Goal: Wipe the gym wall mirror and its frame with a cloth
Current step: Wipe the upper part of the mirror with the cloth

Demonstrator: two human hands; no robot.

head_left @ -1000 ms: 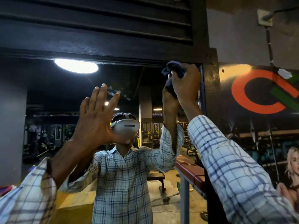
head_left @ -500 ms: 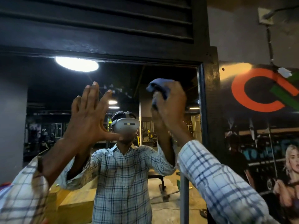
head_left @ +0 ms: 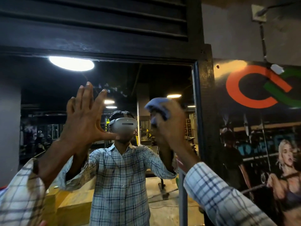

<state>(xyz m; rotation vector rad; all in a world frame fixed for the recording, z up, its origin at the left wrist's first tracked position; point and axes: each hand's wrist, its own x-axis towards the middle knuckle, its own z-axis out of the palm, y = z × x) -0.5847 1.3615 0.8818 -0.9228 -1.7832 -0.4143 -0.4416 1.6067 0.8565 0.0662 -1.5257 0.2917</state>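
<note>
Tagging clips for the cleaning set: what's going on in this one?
A person faces a gym wall mirror. The right hand holds a bunched blue cloth against the glass, right of centre and short of the dark frame. The left hand is spread flat, seemingly braced on the mirror. The cloth looks blurred, likely mid-wipe.

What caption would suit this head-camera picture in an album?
Right hand holds a blue cloth against the gym mirror, left hand flat beside it.
</note>
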